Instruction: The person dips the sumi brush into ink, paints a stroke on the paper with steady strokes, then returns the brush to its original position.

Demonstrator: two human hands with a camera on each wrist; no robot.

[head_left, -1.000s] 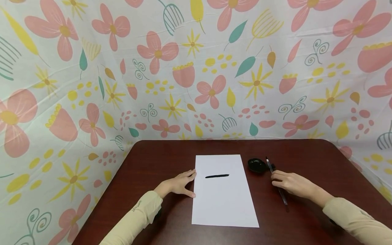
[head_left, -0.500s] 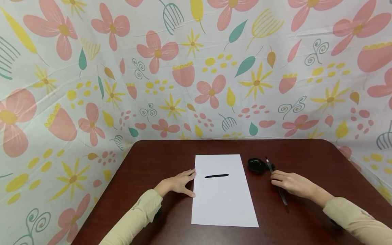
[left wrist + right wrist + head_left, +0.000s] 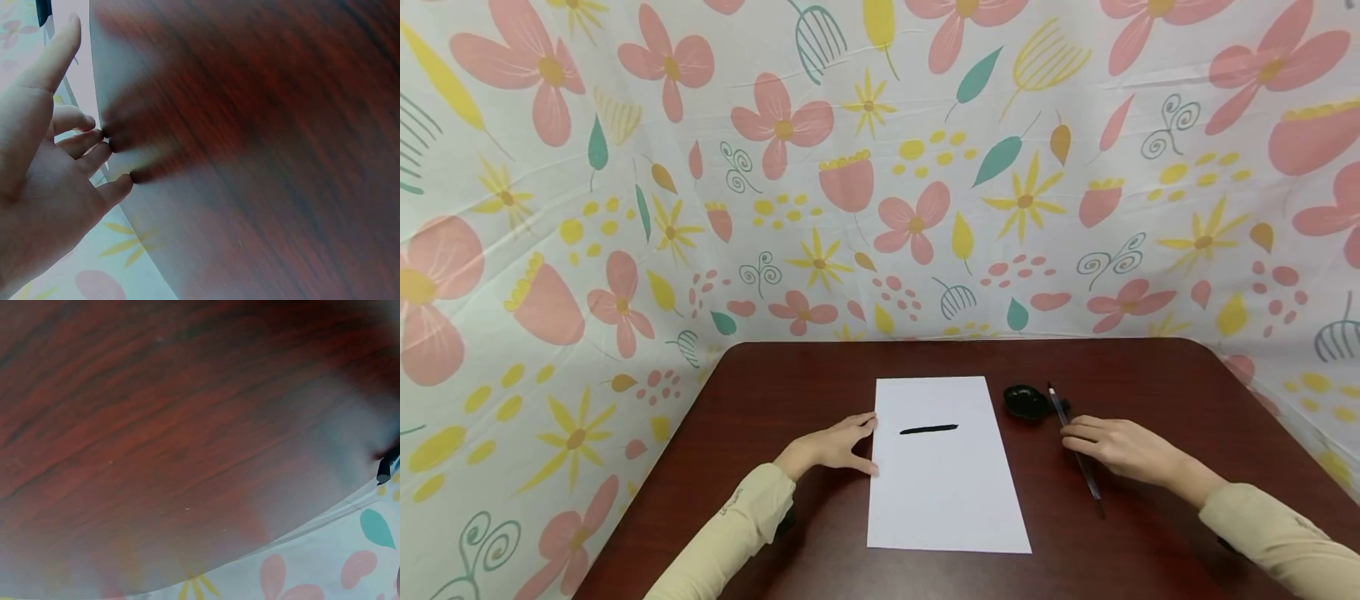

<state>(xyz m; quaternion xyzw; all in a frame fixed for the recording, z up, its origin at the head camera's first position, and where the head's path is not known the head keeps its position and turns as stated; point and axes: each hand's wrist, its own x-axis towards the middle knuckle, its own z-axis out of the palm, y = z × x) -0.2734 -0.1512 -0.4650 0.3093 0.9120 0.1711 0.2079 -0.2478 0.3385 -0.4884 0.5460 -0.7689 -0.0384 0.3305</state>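
A white sheet of paper [image 3: 947,492] lies on the table, a black brush stroke [image 3: 928,430] across its upper half. My left hand [image 3: 831,446] is spread at the sheet's left edge, thumb apart from the other fingers. In the left wrist view several fingertips of the left hand [image 3: 62,156] meet the dark wood. On the right, my right hand [image 3: 1120,446] holds a slim paintbrush [image 3: 1086,479] by its middle, fingers bent over the handle. Its dark tip points away, beside a black spoon-shaped dish [image 3: 1024,402]. The right wrist view leaves out the holding fingers.
The dark red-brown table [image 3: 820,375] has rounded far corners. A floral cloth [image 3: 917,250] hangs behind it and along the left side. The right wrist view shows the wood surface, its curved edge and a black rod-like end [image 3: 386,467] at the right.
The head view has shifted slightly, and the right sleeve has moved a little to the right. Both hands keep their places at the paper and the paintbrush.
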